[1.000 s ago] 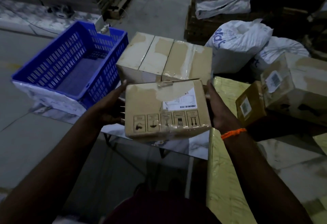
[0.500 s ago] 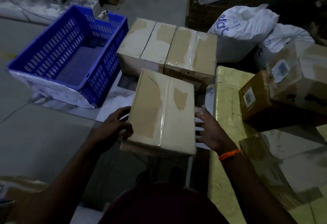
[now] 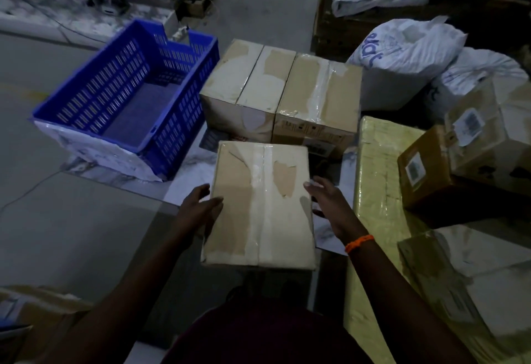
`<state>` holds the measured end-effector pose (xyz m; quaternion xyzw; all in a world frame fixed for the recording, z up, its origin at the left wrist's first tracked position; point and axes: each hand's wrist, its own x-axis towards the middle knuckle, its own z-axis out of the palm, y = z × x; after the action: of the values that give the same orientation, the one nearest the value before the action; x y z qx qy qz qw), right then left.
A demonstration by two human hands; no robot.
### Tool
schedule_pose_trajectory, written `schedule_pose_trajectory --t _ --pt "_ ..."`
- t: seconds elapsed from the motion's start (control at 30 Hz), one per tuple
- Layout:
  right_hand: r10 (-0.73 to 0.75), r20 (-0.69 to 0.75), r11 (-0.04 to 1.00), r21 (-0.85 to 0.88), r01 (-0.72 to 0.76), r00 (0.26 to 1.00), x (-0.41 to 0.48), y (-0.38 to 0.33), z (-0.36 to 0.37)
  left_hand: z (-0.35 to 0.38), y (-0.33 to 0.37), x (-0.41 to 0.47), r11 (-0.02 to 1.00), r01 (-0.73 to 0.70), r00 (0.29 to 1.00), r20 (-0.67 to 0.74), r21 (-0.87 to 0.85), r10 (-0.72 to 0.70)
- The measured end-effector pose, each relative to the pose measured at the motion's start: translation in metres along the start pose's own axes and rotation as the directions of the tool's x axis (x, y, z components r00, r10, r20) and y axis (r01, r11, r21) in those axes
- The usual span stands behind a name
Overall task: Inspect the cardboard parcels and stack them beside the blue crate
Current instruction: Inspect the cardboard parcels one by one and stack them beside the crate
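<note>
The room is dim, with a grey floor (image 3: 43, 82). A white, stone-look table (image 3: 192, 169) holds a blue plastic crate (image 3: 126, 99) at its left edge, with two brown boxes (image 3: 316, 96) just beside it. A flat, taped box (image 3: 258, 205) is at the front edge. The left hand (image 3: 198, 210) grips its left side, thumb on top. The right hand (image 3: 327, 201) touches its right side with straight fingers.
</note>
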<state>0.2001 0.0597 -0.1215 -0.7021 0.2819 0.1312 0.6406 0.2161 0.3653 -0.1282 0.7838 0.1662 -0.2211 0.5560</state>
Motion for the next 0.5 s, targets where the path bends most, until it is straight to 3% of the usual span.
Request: schedule_pose_trajectory --t 0.1,0.13,0.17,0.2,0.23,0.27,0.3,0.33,0.37,0.4,0.5 --pt "-0.109 0.05 0.994 -0.006 0.109 0.993 0.013 -0.012 0.012 0.005 0.017 0.017 0.994 -0.109 0.994 -0.005 0.0 0.109" --pt "-0.119 0.061 0.993 0.009 0.119 0.991 0.015 -0.013 0.016 0.005 0.02 0.026 0.99 -0.134 0.988 0.068 -0.033 0.136" --pt "-0.127 0.058 0.992 0.018 0.126 0.99 0.015 -0.015 0.019 -0.004 0.019 0.026 0.977 -0.214 0.953 0.217 -0.018 0.212" --pt "-0.132 0.044 0.991 0.034 0.131 0.99 0.015 -0.015 0.02 -0.014 0.012 0.04 0.949 -0.313 0.91 0.278 -0.027 0.308" --pt "-0.136 0.022 0.99 0.051 0.135 0.99 0.012 -0.018 0.02 -0.012 0.004 0.055 0.899 -0.386 0.833 0.341 -0.208 0.436" --pt "-0.137 -0.006 0.987 0.078 0.137 0.991 0.01 -0.02 0.016 -0.01 -0.002 0.057 0.909 -0.358 0.822 0.389 -0.214 0.416" --pt "-0.144 -0.039 0.983 0.109 0.148 0.989 0.006 -0.023 0.012 -0.006 0.008 0.045 0.933 -0.346 0.868 0.344 -0.101 0.359" --pt "-0.156 -0.071 0.976 0.143 0.165 0.985 0.001 -0.027 0.006 0.008 0.032 0.026 0.985 -0.154 0.959 0.228 -0.082 0.17" --pt "-0.169 -0.102 0.967 0.176 0.184 0.98 -0.005 -0.03 0.0 0.015 0.042 0.017 0.982 -0.155 0.988 -0.022 -0.109 0.153" --pt "-0.184 -0.128 0.956 0.207 0.207 0.975 -0.013 -0.034 -0.007 0.017 0.051 0.003 0.963 -0.172 0.981 -0.124 -0.207 0.149" --pt "-0.263 -0.187 0.912 0.271 0.307 0.946 -0.036 -0.045 -0.023 0.028 0.075 -0.017 0.916 -0.26 0.965 -0.115 -0.305 0.236"
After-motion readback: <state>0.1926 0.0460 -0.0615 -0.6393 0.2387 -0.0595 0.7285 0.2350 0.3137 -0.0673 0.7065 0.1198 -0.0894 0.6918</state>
